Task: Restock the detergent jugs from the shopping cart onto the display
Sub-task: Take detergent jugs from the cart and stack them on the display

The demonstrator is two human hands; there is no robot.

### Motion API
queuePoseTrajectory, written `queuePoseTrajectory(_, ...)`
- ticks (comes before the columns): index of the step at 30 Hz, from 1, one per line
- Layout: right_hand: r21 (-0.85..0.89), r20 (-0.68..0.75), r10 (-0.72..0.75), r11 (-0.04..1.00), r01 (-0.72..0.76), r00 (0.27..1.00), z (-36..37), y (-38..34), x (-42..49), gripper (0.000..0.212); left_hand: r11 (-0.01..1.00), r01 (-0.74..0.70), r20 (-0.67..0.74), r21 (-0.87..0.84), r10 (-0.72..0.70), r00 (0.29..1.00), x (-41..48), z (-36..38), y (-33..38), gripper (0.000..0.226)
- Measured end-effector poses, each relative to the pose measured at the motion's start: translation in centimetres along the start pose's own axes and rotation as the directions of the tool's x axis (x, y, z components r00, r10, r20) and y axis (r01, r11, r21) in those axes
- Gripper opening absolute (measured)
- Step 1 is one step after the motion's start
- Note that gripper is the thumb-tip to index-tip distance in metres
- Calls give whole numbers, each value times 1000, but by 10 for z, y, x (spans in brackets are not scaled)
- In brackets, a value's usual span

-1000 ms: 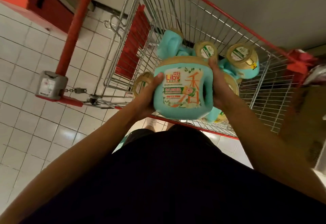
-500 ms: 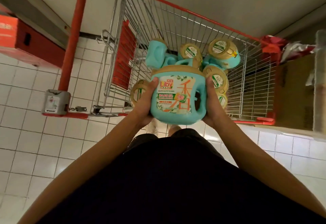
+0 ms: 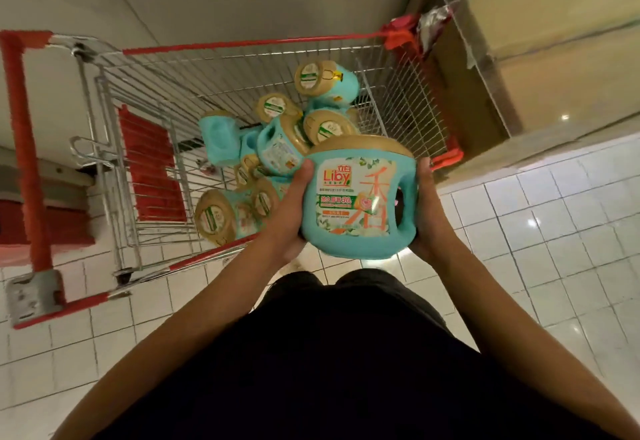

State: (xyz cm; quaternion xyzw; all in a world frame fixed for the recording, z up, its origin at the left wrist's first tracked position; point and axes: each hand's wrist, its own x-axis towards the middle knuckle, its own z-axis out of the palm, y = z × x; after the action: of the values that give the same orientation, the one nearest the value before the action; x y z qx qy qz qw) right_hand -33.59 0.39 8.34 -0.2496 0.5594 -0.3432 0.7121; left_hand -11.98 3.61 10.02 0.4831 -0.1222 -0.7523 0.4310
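The jug (image 3: 356, 211) partly hides left hand (image 3: 293, 212), right hand (image 3: 429, 223).

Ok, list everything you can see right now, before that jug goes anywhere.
held detergent jug: one, teal, gold cap, between both hands
detergent jugs in cart: at least seven, teal, gold caps, piled in the basket
shopping cart: one, silver wire, red trim, left of centre
coin lock: one, grey, on the cart handle
box: one, brown, right of the cart
floor tiles: white, underfoot
left hand: one, grips the jug's left side
right hand: one, grips its handle side
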Motion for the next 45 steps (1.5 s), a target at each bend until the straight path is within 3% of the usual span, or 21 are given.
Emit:
queuePoseTrajectory(13, 107, -238, -124, 983, 153, 963, -264, -43, -94, 78, 954, 67, 184, 291, -125, 975, 45, 244, -126, 56)
queuePoseTrajectory(22, 233, -420, -119, 944, 234, 900, -382, -55, -122, 81, 866, 117, 290, 486, -286, 913, 99, 367, -176, 62)
queuePoseTrajectory(29, 284, -542, -94, 915, 287, 835, -462, -93, -106, 83, 799, 115, 363, 590, -391, 846, 174, 457, -200, 67)
queuePoseTrajectory(34, 315, -593, -54, 903, 292, 804, -516, -138, -81, 78, 781, 98, 363, 617, -392, 845, 231, 526, -204, 62)
queuePoseTrajectory(41, 397, -634, -9, 855, 335, 773, -582, -194, -45, 78, 729, 144, 361, 669, -487, 795, 300, 615, -199, 75)
queuePoseTrajectory(45, 399, -637, -13, 850, 344, 771, -621, -224, -21, 78, 738, 153, 349, 657, -478, 806, 333, 654, -202, 76)
